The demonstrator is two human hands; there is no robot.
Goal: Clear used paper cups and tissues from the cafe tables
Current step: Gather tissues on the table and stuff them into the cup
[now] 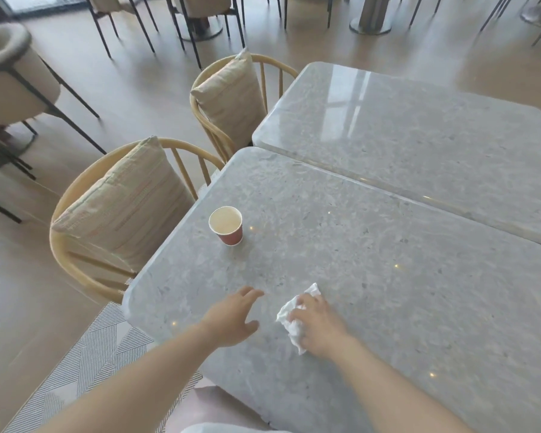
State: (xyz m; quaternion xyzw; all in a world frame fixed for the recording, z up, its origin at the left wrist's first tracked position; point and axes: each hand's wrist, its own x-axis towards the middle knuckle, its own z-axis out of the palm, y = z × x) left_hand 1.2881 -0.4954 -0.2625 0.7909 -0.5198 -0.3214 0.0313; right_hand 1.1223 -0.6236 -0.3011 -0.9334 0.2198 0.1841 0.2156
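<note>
I found the right hand [317,321] lying on the crumpled white tissue [289,317], fingers curled over it and gathering it against the near table [388,292]. Whether the tissue was already lifted clear of the stone I could not tell; part of it stuck out past the fingertips on the far side and part trailed toward the wrist.

The left hand [231,317] was just beside it, fingers spread and empty, palm down over the tabletop and reaching forward. I could not confirm contact with the surface.

The red paper cup [226,225] stood upright near the table's left edge, well apart from both hands, its mouth open to the camera and showing a pale interior. It lay ahead of the left hand and only slightly to its left, so the left hand was plainly the nearer one; the right was occupied in any case. In my judgement the next move was a straight forward reach with the left hand, closing around the cup's wall.

The far table [419,135], butted against the near one, carried no cups or tissues. Two cushioned chairs [122,207] stood along the left side.
</note>
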